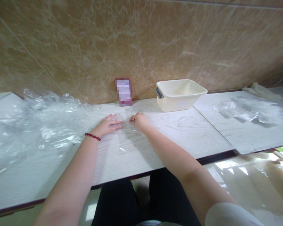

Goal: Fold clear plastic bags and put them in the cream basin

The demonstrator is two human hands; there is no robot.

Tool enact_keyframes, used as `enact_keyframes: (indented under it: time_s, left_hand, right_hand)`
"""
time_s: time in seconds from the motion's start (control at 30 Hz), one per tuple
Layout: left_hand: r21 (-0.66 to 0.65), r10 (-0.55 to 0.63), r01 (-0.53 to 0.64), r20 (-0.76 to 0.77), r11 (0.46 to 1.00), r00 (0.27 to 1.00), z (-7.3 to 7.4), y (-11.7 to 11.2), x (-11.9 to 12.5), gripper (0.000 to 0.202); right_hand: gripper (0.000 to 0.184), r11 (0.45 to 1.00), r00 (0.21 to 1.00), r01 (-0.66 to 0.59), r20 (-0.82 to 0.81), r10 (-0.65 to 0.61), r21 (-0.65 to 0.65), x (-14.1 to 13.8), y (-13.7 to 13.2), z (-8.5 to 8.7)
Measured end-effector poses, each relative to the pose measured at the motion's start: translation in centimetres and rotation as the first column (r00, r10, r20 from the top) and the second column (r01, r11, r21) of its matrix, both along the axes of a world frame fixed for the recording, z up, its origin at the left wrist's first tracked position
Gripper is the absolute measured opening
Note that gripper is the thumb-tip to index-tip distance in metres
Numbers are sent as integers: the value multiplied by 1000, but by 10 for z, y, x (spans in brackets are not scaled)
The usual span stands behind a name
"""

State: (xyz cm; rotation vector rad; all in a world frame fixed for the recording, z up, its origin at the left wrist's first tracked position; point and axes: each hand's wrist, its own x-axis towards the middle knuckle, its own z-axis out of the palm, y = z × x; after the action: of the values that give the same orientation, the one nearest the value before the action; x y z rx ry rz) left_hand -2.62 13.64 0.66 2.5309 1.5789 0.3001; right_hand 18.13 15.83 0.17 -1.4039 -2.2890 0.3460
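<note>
A thin sheet of clear plastic film (pixel 126 138) lies flat on the white wood-grain table (pixel 179 138), almost invisible apart from its glints. My left hand (pixel 107 125) rests palm down on the film with its fingers spread, and a red bead bracelet (pixel 92 136) circles that wrist. Close beside it, my right hand (pixel 139 121) has its fingers curled, and its fingertips pinch the film near the far edge. The two hands are nearly touching. The film's outline is hard to follow.
A large crumpled heap of clear plastic (pixel 42 122) fills the table's left side. Flattened plastic bags (pixel 247 110) lie on a second white board at right. A cream plastic tub (pixel 179 95) and an upright blurred card (pixel 124 91) stand against the marble-patterned wall (pixel 141 40).
</note>
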Motion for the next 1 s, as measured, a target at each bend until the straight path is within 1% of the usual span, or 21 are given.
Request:
enact_keyframes:
  time_s: [0.17,0.37,0.57,0.7,0.8,1.0]
  left_hand:
    - [-77,41,-47,-73,996,996,-1,0,-1,43]
    - [-107,52,-57,-49,993,997,-3,0,-7,42]
    - [-95,72,-77,-51,993,996,-3,1,-6,44]
    - [-74,71,-75,-60,994,996,-3,1,-2,46]
    - [-70,86,-91,-74,993,994,-2,1,-1,47]
    - [-128,114,-128,-111,984,987,-2,-1,-6,51]
  right_hand:
    - [19,1000,1000,-18,19,18,1,0,1,0]
    - [22,1000,1000,-3,26,4,-23,3,3,1]
    - [30,998,998,55,33,-56,23,5,-4,9]
    - [26,999,998,9,57,-11,37,0,-13,10]
    - [25,1000,994,-8,106,7,6,-3,-16,9]
    - [25,994,987,84,142,-73,-74,0,-14,12]
